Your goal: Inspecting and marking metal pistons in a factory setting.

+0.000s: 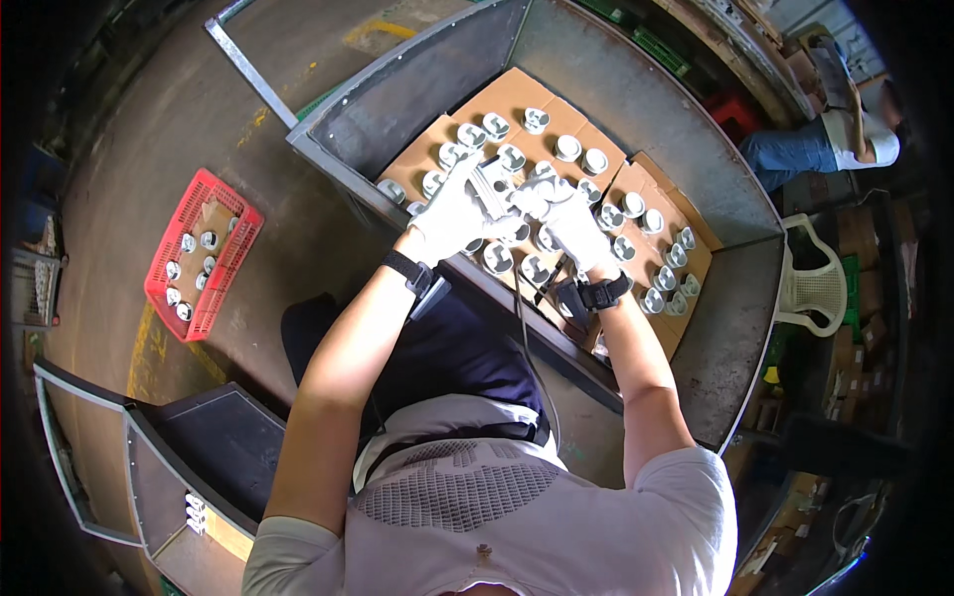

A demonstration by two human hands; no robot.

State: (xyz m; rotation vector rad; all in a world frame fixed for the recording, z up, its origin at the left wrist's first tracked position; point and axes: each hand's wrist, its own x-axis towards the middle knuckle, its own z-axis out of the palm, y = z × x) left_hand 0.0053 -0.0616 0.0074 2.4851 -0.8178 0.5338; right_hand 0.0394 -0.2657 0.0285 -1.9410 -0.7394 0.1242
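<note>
My left hand (445, 221), in a white glove, grips a silvery metal piston (490, 193) above the bin, its ridged side toward me. On the other side of that piston is my right hand (576, 230), also gloved in white. Its fingers are curled in close to the piston; glare hides what they hold, if anything. Below and around both hands, many similar pistons (594, 161) stand apart on brown cardboard (606, 139) inside a grey metal bin (636, 94). Some are hidden by my hands.
A red plastic crate (206, 175) with several pistons sits on the floor to the left. At lower left is another metal-framed bin (214, 402). A white plastic chair (821, 273) stands to the right, and a person (830, 139) is at far right.
</note>
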